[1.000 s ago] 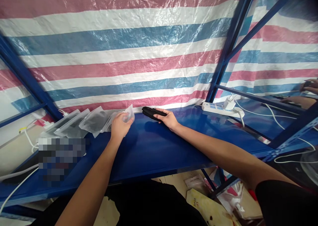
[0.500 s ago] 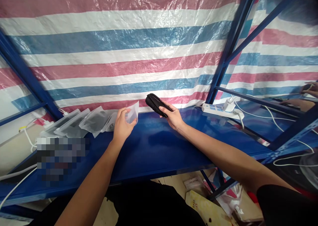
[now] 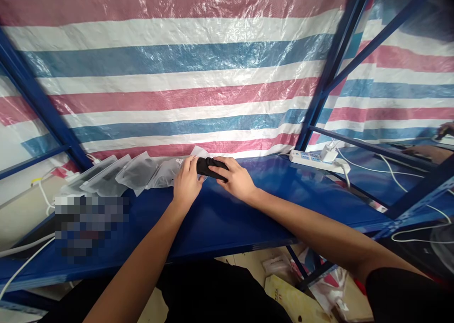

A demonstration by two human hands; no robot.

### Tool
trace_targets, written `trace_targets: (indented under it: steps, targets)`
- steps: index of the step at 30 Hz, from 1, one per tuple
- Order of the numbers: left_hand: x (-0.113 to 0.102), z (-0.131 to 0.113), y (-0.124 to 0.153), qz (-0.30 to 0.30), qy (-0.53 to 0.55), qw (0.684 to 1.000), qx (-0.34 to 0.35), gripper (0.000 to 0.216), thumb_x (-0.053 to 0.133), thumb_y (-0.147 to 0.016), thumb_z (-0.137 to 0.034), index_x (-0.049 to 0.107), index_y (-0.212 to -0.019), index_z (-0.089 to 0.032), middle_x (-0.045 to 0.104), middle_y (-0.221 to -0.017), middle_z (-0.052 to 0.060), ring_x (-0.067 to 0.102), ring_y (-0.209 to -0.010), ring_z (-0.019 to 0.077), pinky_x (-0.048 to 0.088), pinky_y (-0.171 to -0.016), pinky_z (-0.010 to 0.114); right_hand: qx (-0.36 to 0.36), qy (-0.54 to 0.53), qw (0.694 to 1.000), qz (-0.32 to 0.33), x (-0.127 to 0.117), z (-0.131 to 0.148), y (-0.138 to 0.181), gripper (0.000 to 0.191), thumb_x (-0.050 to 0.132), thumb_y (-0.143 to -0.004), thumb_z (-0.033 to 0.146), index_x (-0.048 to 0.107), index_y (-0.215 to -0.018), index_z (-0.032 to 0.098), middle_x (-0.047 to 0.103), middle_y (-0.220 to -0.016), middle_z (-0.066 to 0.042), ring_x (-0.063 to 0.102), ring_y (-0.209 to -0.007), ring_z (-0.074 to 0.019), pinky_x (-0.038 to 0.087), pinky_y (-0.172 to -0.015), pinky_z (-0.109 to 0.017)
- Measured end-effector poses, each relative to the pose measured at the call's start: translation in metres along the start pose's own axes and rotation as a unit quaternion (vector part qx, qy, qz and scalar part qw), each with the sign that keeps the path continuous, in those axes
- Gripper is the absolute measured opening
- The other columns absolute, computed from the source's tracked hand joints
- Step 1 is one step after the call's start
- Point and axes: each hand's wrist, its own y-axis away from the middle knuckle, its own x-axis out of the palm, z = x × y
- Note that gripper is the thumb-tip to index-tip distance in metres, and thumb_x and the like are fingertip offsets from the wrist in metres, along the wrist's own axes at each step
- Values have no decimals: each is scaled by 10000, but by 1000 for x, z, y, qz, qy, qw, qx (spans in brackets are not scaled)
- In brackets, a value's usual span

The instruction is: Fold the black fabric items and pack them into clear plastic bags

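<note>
My right hand [image 3: 238,178] is closed around a dark folded fabric bundle [image 3: 209,166], held lengthwise above the shelf. At the bundle's left end, my left hand [image 3: 187,182] is closed on a frosted plastic bag [image 3: 199,151], whose edge shows behind the fingers. The bundle's left end meets the bag's mouth, but how far inside it lies is hidden by my fingers. Left of that hand, several frosted zip bags [image 3: 136,171] with dark contents lean in an overlapping row.
The blue metal shelf [image 3: 227,223] has upright posts at both sides and a striped plastic sheet [image 3: 184,91] behind. A white power strip [image 3: 314,160] with plugs and cables lies at right. A blurred patch covers the left front. Another person's hand [image 3: 445,131] shows at far right.
My right hand has brought the black bundle left and down, turning it nearly level, to the bag. My left hand has shifted slightly right with the bag, so both hands are now close together.
</note>
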Motion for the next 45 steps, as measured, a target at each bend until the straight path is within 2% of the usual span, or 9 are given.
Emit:
trace_targets:
  steps: [4, 13, 21, 25, 30, 33, 37, 41, 45]
  targets:
    - [4, -12, 2, 23, -25, 996, 87, 807, 705, -876, -32, 442, -1621, -197, 544, -1613, 188, 570, -1462, 416, 498, -1201, 548, -12, 112, 992, 56, 2, 16, -3, 429, 751, -998, 205, 732, -1415, 306, 601, -1485, -152, 548, -1372, -342, 678, -902, -427]
    - [-5, -7, 3, 120, 152, 965, 179, 1081, 763, -873, -107, 194, -1766, -319, 451, -1710, 124, 540, -1526, 331, 498, -1245, 464, -216, 11, 972, 93, 8, -8, -5, 285, 606, -1071, 161, 780, -1288, 219, 704, -1430, -135, 552, -1465, -317, 524, -1209, -517]
    - [-13, -3, -2, 2, 187, 975, 117, 1079, 864, -906, -392, 214, -1762, -299, 386, -1758, 149, 347, -1651, 357, 339, -1346, 548, 16, -216, 976, -19, 26, -30, -3, 455, 810, -963, 243, 755, -1414, 266, 740, -1439, -116, 698, -1337, -301, 532, -1205, -496]
    - [-21, 24, -5, -39, 148, 988, 28, 1123, 934, -816, -514, 321, -1723, -263, 374, -1740, 188, 300, -1659, 418, 266, -1358, 611, 254, -411, 874, -61, 29, -38, -6, 515, 989, -762, 359, 831, -1241, 253, 824, -1229, -77, 788, -1146, -297, 595, -1129, -498]
    - [-14, 39, -9, -38, 271, 949, -158, 1441, 1024, -672, -533, 119, -1770, -304, 195, -1828, 200, 202, -1697, 417, 274, -1350, 614, 411, -633, 650, -82, 22, -38, -9, 540, 1030, -699, 315, 798, -1183, 260, 824, -1180, -34, 804, -1021, -244, 714, -917, -464]
    - [-7, 34, -12, 73, 414, 889, -181, 1203, 1006, -711, -517, 364, -1699, -275, 522, -1679, 184, 489, -1566, 402, 449, -1260, 552, 436, -683, 585, -33, 18, -33, -7, 568, 1027, -714, 331, 764, -1214, 267, 812, -1162, -28, 800, -972, -226, 741, -751, -398]
    - [-12, 24, -11, 154, 445, 854, -223, 704, 1007, -705, -536, 778, -1277, -195, 815, -1263, 139, 746, -1241, 394, 590, -1080, 483, 388, -651, 651, 54, 15, -23, -5, 602, 1002, -743, 396, 753, -1272, 251, 765, -1340, -69, 796, -1017, -259, 732, -619, -338]
    - [-21, 19, -10, 143, 450, 849, -238, 639, 1024, -687, -491, 813, -1218, -205, 831, -1219, 116, 766, -1181, 369, 607, -1003, 437, 311, -557, 764, 101, 8, -20, -6, 518, 970, -769, 369, 765, -1211, 193, 811, -1192, -80, 762, -783, -178, 603, -458, -194]
    - [-23, 15, -11, 147, 452, 852, -219, 647, 1034, -670, -456, 815, -1222, -201, 831, -1204, 116, 767, -1160, 363, 610, -957, 412, 277, -517, 796, 149, 3, -19, -7, 480, 979, -723, 287, 790, -1147, 165, 830, -1023, -54, 713, -658, -138, 561, -478, -190]
